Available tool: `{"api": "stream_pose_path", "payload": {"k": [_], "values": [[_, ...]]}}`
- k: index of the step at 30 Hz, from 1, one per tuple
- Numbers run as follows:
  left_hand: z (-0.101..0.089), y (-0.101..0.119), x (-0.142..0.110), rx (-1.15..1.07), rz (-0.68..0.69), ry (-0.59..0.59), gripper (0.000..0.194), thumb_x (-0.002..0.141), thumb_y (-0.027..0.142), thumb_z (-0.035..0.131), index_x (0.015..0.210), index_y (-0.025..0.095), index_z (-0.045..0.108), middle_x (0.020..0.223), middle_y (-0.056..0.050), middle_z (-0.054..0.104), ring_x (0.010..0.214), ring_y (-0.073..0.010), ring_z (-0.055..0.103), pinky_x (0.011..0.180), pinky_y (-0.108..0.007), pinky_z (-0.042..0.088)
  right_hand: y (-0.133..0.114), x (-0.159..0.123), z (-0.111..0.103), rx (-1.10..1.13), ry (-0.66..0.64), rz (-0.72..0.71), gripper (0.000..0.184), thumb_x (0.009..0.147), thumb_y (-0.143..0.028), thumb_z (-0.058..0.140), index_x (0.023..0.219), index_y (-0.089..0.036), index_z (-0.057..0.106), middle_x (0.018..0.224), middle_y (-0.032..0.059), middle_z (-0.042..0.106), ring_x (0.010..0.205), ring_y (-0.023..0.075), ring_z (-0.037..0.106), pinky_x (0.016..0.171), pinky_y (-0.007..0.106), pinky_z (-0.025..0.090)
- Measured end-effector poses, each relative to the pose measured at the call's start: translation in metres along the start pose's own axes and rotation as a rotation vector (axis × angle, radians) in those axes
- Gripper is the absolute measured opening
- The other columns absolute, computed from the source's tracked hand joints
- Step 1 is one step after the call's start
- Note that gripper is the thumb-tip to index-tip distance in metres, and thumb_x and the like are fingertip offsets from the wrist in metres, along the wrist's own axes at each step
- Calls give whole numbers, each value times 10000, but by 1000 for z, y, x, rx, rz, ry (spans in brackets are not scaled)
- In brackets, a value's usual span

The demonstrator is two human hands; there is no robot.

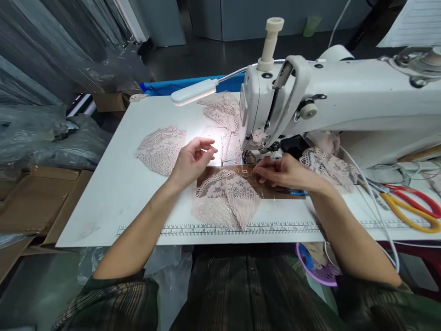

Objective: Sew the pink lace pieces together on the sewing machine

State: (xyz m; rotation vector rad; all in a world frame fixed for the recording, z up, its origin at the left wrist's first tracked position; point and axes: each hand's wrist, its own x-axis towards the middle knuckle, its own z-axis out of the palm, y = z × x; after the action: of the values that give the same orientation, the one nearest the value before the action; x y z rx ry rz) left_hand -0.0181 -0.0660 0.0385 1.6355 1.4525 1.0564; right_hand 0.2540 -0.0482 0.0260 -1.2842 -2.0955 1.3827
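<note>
My left hand (193,162) hovers left of the presser foot, fingers loosely curled and nothing visible in them. Close to the sewing machine's (275,101) needle area, my right hand (284,172) has its thumb and fingers pressed together; whatever they grip is too small or hidden. A folded pale pink lace cup piece (225,202) lies between my forearms, partly over the brown plate (282,188). Behind the needle area rests more pale lace (223,112). Another lace cup piece (161,149) lies flat, left of my left hand.
A lit lamp (195,92) leans over the white table (103,193). Right of my right hand are bunched lace (330,168), red-handled scissors (416,197) and yellow-handled scissors (409,214). A printed ruler (213,230) runs along the front edge. Cardboard boxes (44,197) stand left.
</note>
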Motion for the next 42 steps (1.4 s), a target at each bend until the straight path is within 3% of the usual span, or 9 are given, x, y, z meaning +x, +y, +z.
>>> {"api": "stream_pose_path", "payload": {"k": [7, 17, 20, 24, 27, 30, 33, 37, 42], "values": [[-22, 11, -12, 694, -60, -575, 359, 813, 519, 646, 945, 190, 594, 851, -37, 664, 662, -158, 570, 542, -275, 351, 4, 12, 40, -351, 142, -544, 184, 909, -259, 558, 986, -172, 700, 1017, 83, 684, 962, 200, 625, 859, 350, 509], [-43, 15, -47, 792, -60, -666, 156, 907, 327, 600, 845, 192, 550, 827, 0, 647, 747, -157, 576, 628, -270, 342, 0, 5, 74, -478, 24, -777, 248, 944, -282, 527, 1126, -165, 647, 1116, 104, 637, 1019, 223, 581, 895, 428, 522], [-73, 11, -62, 869, -145, -598, 118, 901, 279, 580, 817, 197, 583, 836, -4, 661, 774, -166, 587, 648, -272, 356, 2, 2, 79, -504, -3, -799, 298, 950, -286, 518, 1211, -184, 619, 1216, 109, 609, 1085, 246, 565, 921, 452, 523], [-128, -1, -67, 1114, -363, -350, 76, 832, 229, 588, 773, 200, 627, 818, -38, 673, 791, -211, 601, 641, -288, 370, 7, 1, 80, -469, -3, -774, 320, 957, -274, 497, 1255, -223, 603, 1249, 110, 591, 1124, 252, 564, 960, 466, 518], [-150, -14, -58, 1209, -351, -123, 100, 800, 177, 573, 832, 185, 668, 886, -93, 669, 824, -240, 608, 670, -316, 411, 9, 2, 79, -402, 18, -733, 306, 959, -257, 477, 1226, -239, 625, 1218, 111, 597, 1119, 239, 582, 950, 423, 536], [-141, -26, -44, 1013, -107, 11, 206, 902, 288, 505, 1012, 192, 650, 1004, -89, 647, 873, -224, 608, 750, -343, 451, 9, 3, 79, -352, 58, -716, 289, 953, -250, 474, 1182, -257, 650, 1179, 105, 615, 1075, 231, 613, 907, 398, 564], [-113, -33, -30, 807, 75, -15, 265, 916, 422, 528, 1031, 196, 605, 1019, -61, 617, 904, -203, 592, 782, -326, 464, 9, 5, 79, -325, 61, -705, 277, 960, -249, 460, 1162, -246, 649, 1162, 106, 627, 1044, 223, 629, 888, 394, 575], [-91, -35, -20, 850, 75, -100, 195, 932, 340, 505, 826, 183, 554, 936, -46, 573, 844, -193, 561, 715, -310, 436, 10, 7, 78, -307, 46, -679, 248, 971, -258, 441, 1087, -207, 654, 1130, 115, 634, 1050, 224, 629, 897, 388, 569], [-85, -27, -19, 748, 72, -11, 189, 956, 272, 420, 797, 190, 482, 857, -32, 566, 770, -168, 533, 692, -304, 409, 4, 6, 76, -270, 52, -660, 248, 973, -260, 445, 1058, -204, 671, 1129, 106, 633, 1001, 204, 633, 864, 368, 567]]}}
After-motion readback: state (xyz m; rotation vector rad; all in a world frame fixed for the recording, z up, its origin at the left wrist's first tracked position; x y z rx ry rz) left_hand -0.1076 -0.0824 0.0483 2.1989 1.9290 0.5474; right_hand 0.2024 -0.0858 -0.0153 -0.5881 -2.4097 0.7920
